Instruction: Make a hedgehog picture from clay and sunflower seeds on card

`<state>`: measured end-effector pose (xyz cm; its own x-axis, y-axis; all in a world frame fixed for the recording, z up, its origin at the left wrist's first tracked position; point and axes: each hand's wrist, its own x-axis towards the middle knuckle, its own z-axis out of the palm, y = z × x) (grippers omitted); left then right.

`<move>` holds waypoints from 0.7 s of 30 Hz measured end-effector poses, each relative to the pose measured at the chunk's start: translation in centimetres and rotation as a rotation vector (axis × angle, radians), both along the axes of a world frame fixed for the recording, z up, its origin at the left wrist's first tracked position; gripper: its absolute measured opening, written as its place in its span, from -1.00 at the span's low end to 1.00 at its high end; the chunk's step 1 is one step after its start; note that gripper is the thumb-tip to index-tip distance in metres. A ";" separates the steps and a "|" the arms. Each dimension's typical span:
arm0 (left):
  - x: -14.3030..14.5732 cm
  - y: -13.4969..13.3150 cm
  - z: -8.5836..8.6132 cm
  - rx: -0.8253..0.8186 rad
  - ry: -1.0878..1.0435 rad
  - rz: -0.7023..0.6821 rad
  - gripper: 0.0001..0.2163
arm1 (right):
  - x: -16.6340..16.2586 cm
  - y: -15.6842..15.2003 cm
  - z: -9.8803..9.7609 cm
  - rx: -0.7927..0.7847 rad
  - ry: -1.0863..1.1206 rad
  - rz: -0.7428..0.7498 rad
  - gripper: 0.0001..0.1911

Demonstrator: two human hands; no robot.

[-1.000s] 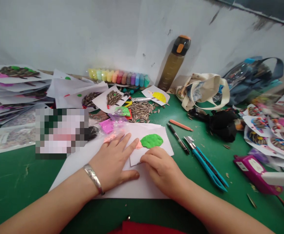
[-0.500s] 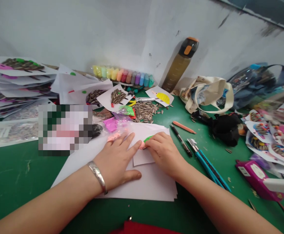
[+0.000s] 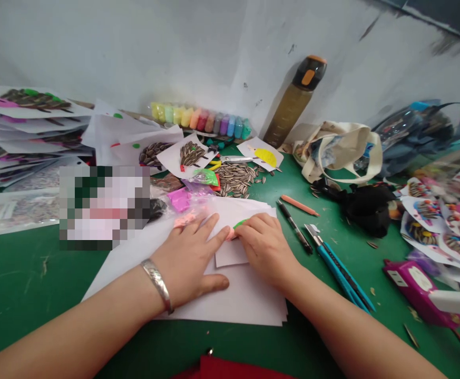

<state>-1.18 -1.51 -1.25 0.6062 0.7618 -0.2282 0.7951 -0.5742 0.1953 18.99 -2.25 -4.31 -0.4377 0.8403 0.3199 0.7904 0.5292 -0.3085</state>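
1. Green table (image 3: pixel 28 305) against a pale wall (image 3: pixel 115 52), bottle (image 3: pixel 289 116) at the far side, seeds (image 3: pixel 233 181) piled far of the hands
2. Change over the last second: right hand (image 3: pixel 267 247) went from the near edge of the card (image 3: pixel 230 259) up and over the green clay (image 3: pixel 239 224). The oval was in full view; now just a sliver shows at the fingertips
3. Clay location: green on the card, mostly under the right hand; pink clay (image 3: pixel 230 234) at its left end, between the two hands. Card sits on the paper stack (image 3: pixel 237 300)
4. Right fingers bunched together, tips at the pink-green join. Can't tell if they pinch or only press
5. Left hand (image 3: pixel 192 258) hasn't shifted much: palm down on the paper, fingers apart, thumb out to the right, index tip at the pink clay
6. My read: contact is now at the join, not the card edge, with the left hand steadying. Shape under the right hand can't be checked from here
7. Pen (image 3: pixel 296 226) and cutter (image 3: pixel 340 268) lie to the right, neither in hand
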 end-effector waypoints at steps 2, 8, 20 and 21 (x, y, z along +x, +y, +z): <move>0.0 0.0 0.0 -0.002 0.001 0.000 -0.23 | -0.1 0.0 0.0 0.008 -0.002 0.006 -0.80; 0.0 0.0 -0.1 0.004 0.002 -0.007 -0.23 | -0.3 -0.3 0.0 0.017 -0.003 0.018 -0.81; -0.1 -0.1 -0.1 -0.001 0.003 0.001 -0.23 | -0.5 -0.4 0.2 0.056 -0.010 0.031 -0.79; -0.1 -0.2 -0.1 -0.002 0.003 0.002 -0.23 | -0.5 -0.5 0.2 0.053 -0.010 0.037 -0.79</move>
